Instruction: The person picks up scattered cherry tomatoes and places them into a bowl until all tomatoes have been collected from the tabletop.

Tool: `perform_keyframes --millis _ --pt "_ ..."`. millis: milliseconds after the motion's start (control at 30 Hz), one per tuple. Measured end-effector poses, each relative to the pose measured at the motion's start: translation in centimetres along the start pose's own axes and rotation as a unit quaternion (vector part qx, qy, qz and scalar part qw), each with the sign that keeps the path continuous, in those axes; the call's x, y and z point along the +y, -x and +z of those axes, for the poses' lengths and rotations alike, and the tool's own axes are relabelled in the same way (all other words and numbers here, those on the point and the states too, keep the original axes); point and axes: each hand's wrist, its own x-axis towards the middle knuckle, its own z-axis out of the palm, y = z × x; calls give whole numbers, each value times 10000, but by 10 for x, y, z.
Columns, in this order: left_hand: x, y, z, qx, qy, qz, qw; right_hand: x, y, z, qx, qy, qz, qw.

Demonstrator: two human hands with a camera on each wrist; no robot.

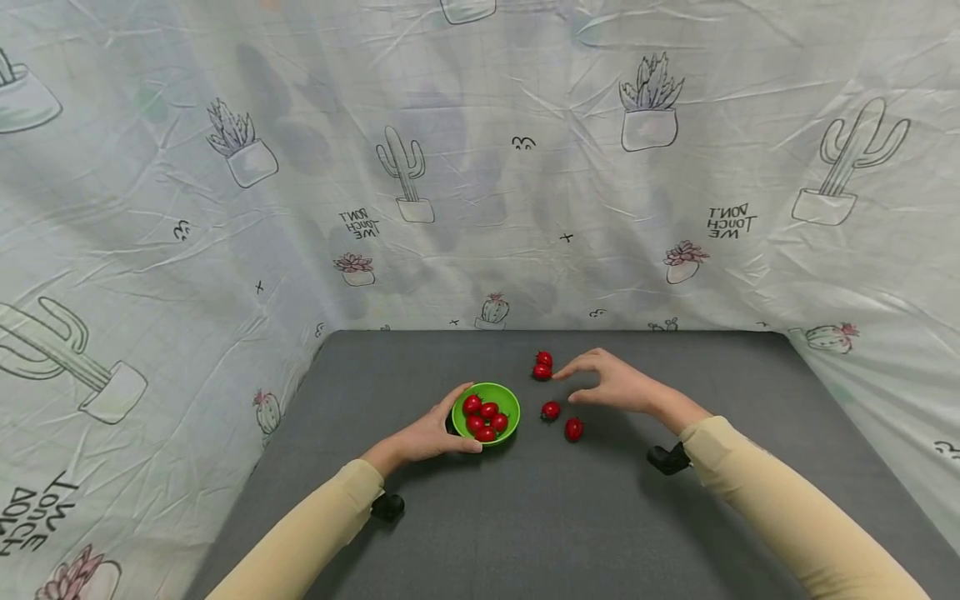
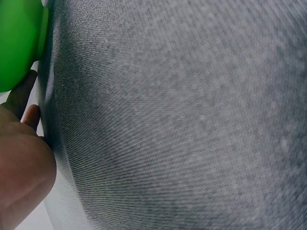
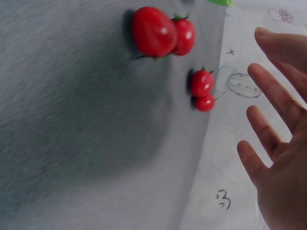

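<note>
A small green bowl (image 1: 491, 391) stands on the grey table with several red cherry tomatoes (image 1: 489, 410) in it. My left hand (image 1: 427, 431) holds the bowl from its left side, thumb along the near rim and fingers round the far side. To the right of the bowl lie two loose cherry tomatoes (image 1: 551, 411), and two more (image 1: 542, 372) sit close together farther back. Above and right of these hovers my right hand (image 1: 618, 385), fingers spread and holding nothing. The right wrist view shows its separated fingers beside the same tomatoes (image 3: 153, 32).
The grey cloth-covered table (image 1: 480, 525) ends at the back against a white curtain (image 1: 465, 167) printed with cacti. More of that curtain hangs along the left and right sides. A black wrist device (image 1: 670, 458) sits under the right cuff.
</note>
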Motion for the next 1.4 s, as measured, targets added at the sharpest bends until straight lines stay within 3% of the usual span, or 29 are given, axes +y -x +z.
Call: perform_keyframes --millis 233,533,1400 --pt "-3 0 2 52 -81 -50 9999 16 12 6 -253 -70 213 9994" --pt "-5 -1 4 39 -68 18 10000 33 19 21 -521 54 82 9986" --pt "-5 -4 3 66 -55 6 10000 46 20 39 -491 98 -121 9987"
